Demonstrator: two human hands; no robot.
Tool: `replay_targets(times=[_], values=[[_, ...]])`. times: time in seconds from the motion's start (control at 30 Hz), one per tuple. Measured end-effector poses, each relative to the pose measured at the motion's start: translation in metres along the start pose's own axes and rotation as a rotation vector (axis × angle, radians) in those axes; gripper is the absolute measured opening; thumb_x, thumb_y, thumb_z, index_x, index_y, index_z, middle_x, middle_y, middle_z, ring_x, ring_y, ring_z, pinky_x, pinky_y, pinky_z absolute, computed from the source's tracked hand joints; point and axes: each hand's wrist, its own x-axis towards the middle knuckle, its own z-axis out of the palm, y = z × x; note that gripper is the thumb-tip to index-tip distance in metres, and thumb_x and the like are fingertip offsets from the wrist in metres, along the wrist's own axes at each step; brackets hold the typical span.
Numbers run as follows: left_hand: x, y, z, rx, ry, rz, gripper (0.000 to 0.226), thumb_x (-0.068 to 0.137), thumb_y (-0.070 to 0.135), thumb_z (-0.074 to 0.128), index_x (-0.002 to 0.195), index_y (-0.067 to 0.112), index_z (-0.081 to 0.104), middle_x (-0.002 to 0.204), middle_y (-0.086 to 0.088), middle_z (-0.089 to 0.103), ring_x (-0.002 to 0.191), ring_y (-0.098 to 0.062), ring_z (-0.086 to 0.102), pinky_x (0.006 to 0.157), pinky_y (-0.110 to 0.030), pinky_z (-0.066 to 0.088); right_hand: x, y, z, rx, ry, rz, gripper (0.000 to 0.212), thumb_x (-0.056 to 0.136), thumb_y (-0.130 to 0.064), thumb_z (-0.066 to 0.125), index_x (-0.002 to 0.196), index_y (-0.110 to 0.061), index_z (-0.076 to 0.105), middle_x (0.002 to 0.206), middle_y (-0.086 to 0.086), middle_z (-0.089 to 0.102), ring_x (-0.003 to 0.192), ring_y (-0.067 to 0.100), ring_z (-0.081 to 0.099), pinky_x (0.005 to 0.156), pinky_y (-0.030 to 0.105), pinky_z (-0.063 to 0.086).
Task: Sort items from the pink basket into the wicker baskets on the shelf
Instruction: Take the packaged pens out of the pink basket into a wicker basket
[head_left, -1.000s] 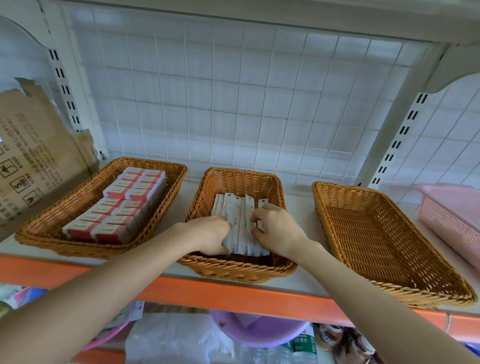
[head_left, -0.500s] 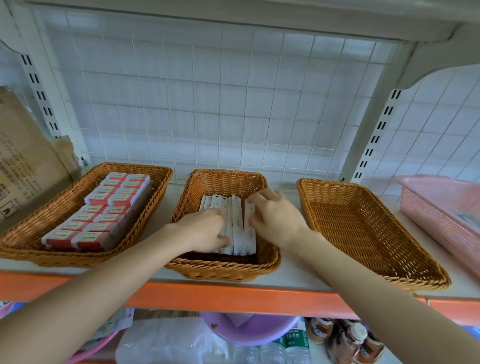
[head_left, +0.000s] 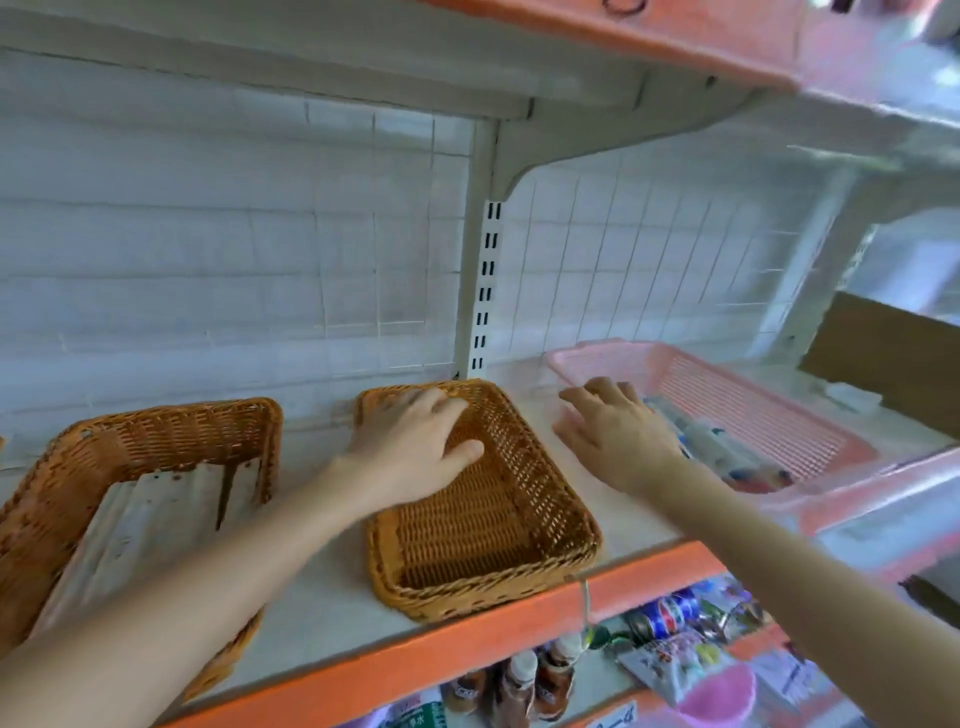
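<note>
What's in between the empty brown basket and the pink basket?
Nothing sits there. The head view shows bare white shelf between the empty brown basket and the pink basket, with the right hand above it.

Wicker baskets (head_left: 483, 499) left of pink basket (head_left: 753, 405), items (head_left: 727, 447) seemingly inside.

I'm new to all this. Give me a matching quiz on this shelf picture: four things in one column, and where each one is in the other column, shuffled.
Things
1. left hand
2. right hand
3. white boxes
4. mixed packets

Places
A. inside the pink basket
B. inside the wicker basket on the left
C. spread over the empty wicker basket
D. open, at the pink basket's left end

Pairs: 1-C, 2-D, 3-B, 4-A
</note>
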Motion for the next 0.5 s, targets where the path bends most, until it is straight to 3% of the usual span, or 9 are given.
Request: replay_targets(times=[0.23,0.5], values=[[0.079,0.099,0.017,-0.040,-0.010,0.106,0.057,0.096,0.051,0.033,0.141,0.017,0.034,0.146,-0.005,0.035,0.134,-0.022,0.031,0.104,-0.037,0.034,0.006,0.143,0.004,0.032,-0.075,0.242,0.044,0.095,-0.036,0.042,0.134,-0.015,0.043,0.133,0.015,0.044,0.124,0.036,0.037,0.101,0.043,0.036],[0.151,0.171,0.042,-0.132,-0.034,0.081,0.053,0.096,0.049,0.036,0.138,0.017,0.038,0.138,-0.007,0.042,0.127,-0.023,0.038,0.101,-0.040,0.039,0.029,0.225,0.014,-0.016,-0.240,0.237,0.045,0.096,-0.033,0.042,0.135,-0.011,0.042,0.135,0.017,0.046,0.124,0.033,0.042,0.101,0.037,0.035]])
